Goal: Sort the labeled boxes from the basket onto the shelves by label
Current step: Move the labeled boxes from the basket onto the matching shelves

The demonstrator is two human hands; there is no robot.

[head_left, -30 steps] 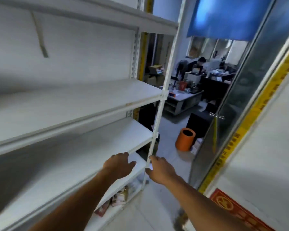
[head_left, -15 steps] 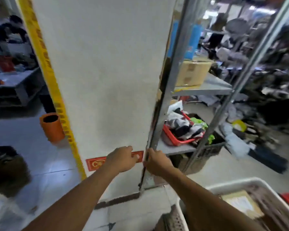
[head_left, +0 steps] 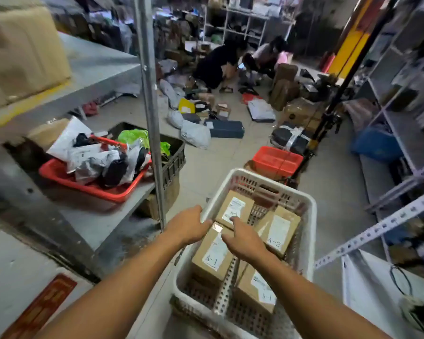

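Reaching down into the white basket point(head_left: 310, 231), both hands are over the same target, the A-1 box point(head_left: 212, 255) by the basket's left wall. That box runs lengthways from the near end toward the far end, its long axis roughly in line with the forearms, and it lies directly below and between the hands. The left hand point(head_left: 187, 227) sits at the left rim, at the box's far left corner, fingers loosely extended; whether they touch the cardboard I cannot tell. The right hand point(head_left: 244, 242) is spread flat over the box's right side, fingertips toward the far end, and looks marginally nearer to a hold. Count four boxes: three marked A-1, namely this one, a far box point(head_left: 234, 209) at the far-left corner and a near box point(head_left: 257, 289) toward the near-right corner, plus one A-2 box point(head_left: 278, 231) against the right wall. Nothing is lifted yet; my call is a two-handed pickup.
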